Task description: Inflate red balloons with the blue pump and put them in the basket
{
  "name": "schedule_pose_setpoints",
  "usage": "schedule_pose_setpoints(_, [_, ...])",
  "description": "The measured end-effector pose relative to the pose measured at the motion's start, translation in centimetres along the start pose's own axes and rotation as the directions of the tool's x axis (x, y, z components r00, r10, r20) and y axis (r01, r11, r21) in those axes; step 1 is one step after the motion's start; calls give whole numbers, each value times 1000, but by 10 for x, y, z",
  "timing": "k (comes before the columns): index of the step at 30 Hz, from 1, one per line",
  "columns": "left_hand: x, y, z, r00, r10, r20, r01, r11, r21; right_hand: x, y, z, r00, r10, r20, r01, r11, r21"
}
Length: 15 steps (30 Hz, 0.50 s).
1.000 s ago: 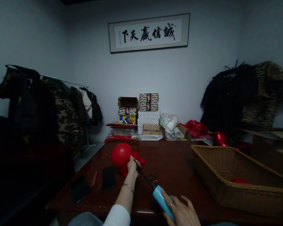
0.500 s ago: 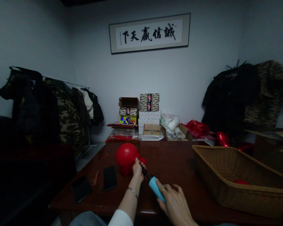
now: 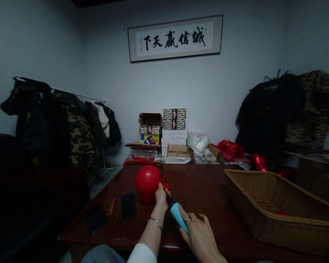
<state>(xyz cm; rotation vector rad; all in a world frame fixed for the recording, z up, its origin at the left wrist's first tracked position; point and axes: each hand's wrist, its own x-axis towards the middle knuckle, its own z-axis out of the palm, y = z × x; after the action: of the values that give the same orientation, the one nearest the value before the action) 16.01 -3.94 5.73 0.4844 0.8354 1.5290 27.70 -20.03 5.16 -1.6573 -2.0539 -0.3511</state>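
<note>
A round, inflated red balloon [image 3: 147, 179] with small bulges at its lower side and right is over the table, just beyond my left hand. My left hand [image 3: 161, 197] pinches the balloon's neck around the tip of a hand pump. The pump has a light blue barrel [image 3: 178, 216] and a black front end, slanting from my left hand down to the right. My right hand [image 3: 201, 232] is closed around the blue barrel, a ring on one finger. The nozzle is hidden by my left fingers.
A wicker basket [image 3: 274, 215] with something red inside stands at the table's right. Two dark phone-like slabs [image 3: 128, 207] and a small reddish stick [image 3: 112, 206] lie to the left. Stacked boxes [image 3: 174, 140], plastic bags [image 3: 199, 141] and red foil items [image 3: 230, 149] line the back.
My right hand has pushed the blue barrel up and left toward my left hand, so less of the black part shows. My left hand keeps its hold at the balloon. The view has shifted slightly.
</note>
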Motion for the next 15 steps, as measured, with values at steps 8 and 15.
schedule_pose_setpoints(8, [15,20,-9,999,40,-19,-40,999,-14,-36,25,6,996,-77,-40,79,996,49])
schedule_pose_setpoints(15, [19,18,-12,999,40,-12,-40,998,-40,-42,33,3,997,-73,-13,74,995,72])
